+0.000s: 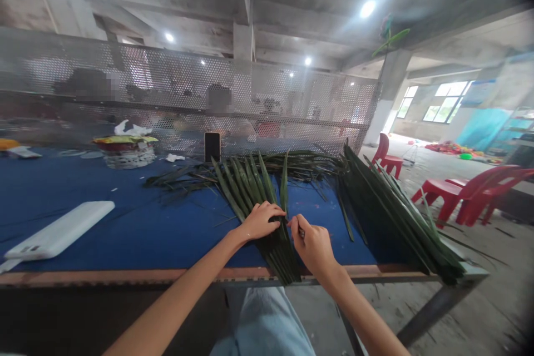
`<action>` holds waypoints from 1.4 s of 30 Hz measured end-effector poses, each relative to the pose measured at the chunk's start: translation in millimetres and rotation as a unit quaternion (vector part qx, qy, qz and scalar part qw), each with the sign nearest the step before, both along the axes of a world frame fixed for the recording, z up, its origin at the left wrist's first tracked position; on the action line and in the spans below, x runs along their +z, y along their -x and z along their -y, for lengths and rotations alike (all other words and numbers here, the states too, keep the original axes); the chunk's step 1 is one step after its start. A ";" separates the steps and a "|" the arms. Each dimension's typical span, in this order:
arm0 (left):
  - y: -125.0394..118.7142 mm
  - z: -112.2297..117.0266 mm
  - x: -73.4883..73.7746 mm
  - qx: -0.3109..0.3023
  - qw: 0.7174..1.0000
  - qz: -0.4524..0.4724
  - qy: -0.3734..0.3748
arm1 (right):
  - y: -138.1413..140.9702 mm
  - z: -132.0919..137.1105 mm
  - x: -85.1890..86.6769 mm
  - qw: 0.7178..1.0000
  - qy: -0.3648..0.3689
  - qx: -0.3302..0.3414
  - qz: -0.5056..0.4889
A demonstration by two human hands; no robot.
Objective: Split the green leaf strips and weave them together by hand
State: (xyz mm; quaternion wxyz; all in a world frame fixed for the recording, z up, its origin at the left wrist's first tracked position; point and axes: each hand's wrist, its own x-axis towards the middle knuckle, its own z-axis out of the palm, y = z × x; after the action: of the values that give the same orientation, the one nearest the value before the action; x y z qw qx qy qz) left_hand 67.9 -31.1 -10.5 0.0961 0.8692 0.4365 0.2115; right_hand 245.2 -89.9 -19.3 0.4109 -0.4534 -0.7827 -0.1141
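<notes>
A green pleated palm leaf [246,181] lies fanned out before me, its narrow end reaching over the table's front edge. My left hand [262,220] rests on its middle, with fingers and thumb closed over the leaflets at its right side. One leaflet [284,186] stands apart from the fan there. Close beside it, my right hand [312,242] is closed in a pinch. Something small and dark shows within its curled fingers, too hidden to name. To the right, a thick stack of palm leaves [387,211] lies across the table's corner.
Loose leaf strips [300,162] lie along the back of the blue table [167,233], before a perforated metal screen [167,89]. A phone [212,147] leans there. A white power bank [62,231] and a woven basket [127,154] are left. Red chairs [450,192] stand right.
</notes>
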 end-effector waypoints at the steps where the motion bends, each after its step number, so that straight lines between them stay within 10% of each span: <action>1: -0.1 -0.6 -0.7 0.001 1.000 -0.001 -0.001 | 0.3 0.9 0.3 1.000 -0.001 -0.002 0.000; 42: -1.1 0.5 3.0 0.012 0.999 -0.040 0.011 | -7.4 29.2 -4.2 0.995 0.040 0.044 -0.083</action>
State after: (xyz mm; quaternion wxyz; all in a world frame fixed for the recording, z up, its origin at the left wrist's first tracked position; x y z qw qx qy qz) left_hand 69.0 -31.5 -7.5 0.0859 0.8706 0.4527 0.1724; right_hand 252.5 -119.2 -23.4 0.4606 -0.4424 -0.7690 -0.0269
